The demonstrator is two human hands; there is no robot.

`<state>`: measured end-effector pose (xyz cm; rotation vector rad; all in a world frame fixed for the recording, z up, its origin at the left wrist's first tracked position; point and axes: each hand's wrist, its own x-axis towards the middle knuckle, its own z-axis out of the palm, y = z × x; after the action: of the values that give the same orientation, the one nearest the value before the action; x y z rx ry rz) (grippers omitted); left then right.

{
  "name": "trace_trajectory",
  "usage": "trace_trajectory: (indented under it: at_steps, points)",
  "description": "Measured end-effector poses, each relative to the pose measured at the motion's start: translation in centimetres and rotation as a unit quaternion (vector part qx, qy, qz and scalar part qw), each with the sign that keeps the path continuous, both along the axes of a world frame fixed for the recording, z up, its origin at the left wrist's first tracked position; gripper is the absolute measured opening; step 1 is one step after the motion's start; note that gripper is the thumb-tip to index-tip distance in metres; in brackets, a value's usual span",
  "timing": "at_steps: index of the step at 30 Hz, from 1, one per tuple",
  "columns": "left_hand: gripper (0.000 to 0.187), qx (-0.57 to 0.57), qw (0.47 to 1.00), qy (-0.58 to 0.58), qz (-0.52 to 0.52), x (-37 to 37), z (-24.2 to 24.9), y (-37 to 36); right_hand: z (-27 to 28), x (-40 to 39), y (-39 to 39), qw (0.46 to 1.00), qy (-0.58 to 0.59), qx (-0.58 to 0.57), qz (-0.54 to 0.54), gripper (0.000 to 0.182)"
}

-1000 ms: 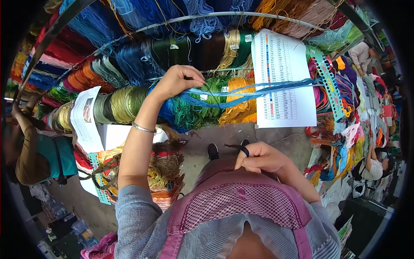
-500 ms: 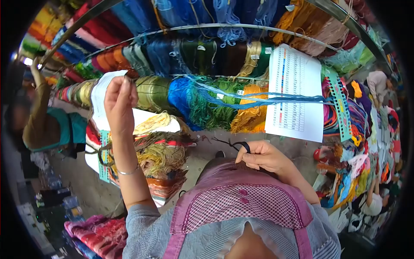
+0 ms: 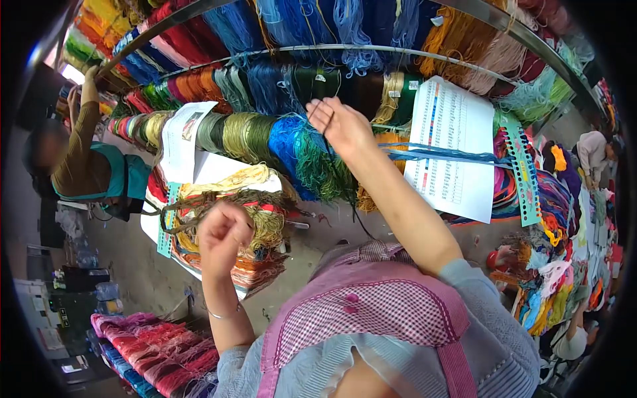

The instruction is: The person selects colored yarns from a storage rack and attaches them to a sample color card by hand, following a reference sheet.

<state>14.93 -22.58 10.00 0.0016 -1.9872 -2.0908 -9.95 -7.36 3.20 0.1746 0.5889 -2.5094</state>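
Note:
My left hand (image 3: pixel 225 235) is raised with its fingers curled, in front of an olive and tan yarn bundle (image 3: pixel 269 229). Whatever is inside those fingers, if anything, I cannot make out. My right hand (image 3: pixel 342 126) reaches forward to the hanging skeins, palm turned toward me and fingers loosely bent. Black yarn (image 3: pixel 353 209) runs from beside this hand down to my apron. Close to the right hand hang blue yarn (image 3: pixel 285 138) and dark green yarn (image 3: pixel 318 169).
Skeins hang from metal rails (image 3: pixel 345 47) ahead. A printed number chart (image 3: pixel 458 132) hangs at right, crossed by blue strands (image 3: pixel 438 152), beside a punched green card (image 3: pixel 521 166). Another printed sheet (image 3: pixel 179 142) is at left. Red and pink skeins (image 3: pixel 152 351) lie lower left. A person (image 3: pixel 99 176) stands at left.
My right hand has moved from my waist up and forward to the skeins, drawing the black yarn upward. My left hand has come down from the sheet toward the olive bundle.

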Motion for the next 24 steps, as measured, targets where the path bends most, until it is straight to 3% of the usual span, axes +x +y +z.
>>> trace_trajectory:
  at_steps: [2,5,7,9,11,13,14,15,20,22,24]
  points:
    - [0.007,-0.009,0.994,-0.067,-0.087,2.0,-1.3,-0.5,-0.2,-1.2,-0.3,0.998,-0.022,-0.060,-0.016,0.017]
    - [0.007,-0.019,0.964,-0.199,-0.176,3.8,-3.7,-2.3,-1.6,-1.3,1.1,0.998,0.040,0.022,-0.048,0.016]
    - [0.009,-0.055,0.976,-0.201,-0.059,2.7,-5.5,-3.2,-0.8,1.1,3.3,0.992,0.092,0.078,-0.040,0.016]
    - [0.018,-0.222,0.959,-0.128,0.118,-1.0,-7.0,-4.3,0.3,3.9,5.8,0.986,0.123,0.112,-0.007,0.017]
    - [0.016,-0.185,0.955,-0.153,0.174,-6.4,-6.0,-3.6,0.8,6.0,7.8,0.984,0.111,0.135,-0.020,0.018]
    - [0.015,-0.119,0.987,-0.057,0.092,-12.8,-5.9,-1.3,1.4,7.2,9.1,0.978,0.098,0.177,-0.042,0.018]
    - [0.015,-0.213,0.973,0.065,0.062,-16.7,-7.1,-0.5,1.5,7.5,9.7,0.975,0.103,0.191,-0.053,0.018]
    - [0.014,-0.300,0.946,0.097,0.079,-19.4,-6.7,1.3,1.3,7.6,10.2,0.974,0.105,0.193,-0.055,0.017]
    - [0.021,-0.491,0.855,0.011,0.165,-30.1,-9.6,5.5,0.4,8.0,11.6,0.962,0.143,0.223,-0.063,0.016]
    - [0.019,-0.512,0.840,-0.013,0.179,-31.5,-10.7,5.8,0.6,8.2,12.2,0.955,0.156,0.247,-0.048,0.017]
    - [0.017,-0.483,0.862,-0.018,0.153,-31.3,-10.9,5.6,0.8,8.4,12.1,0.950,0.159,0.266,-0.048,0.018]
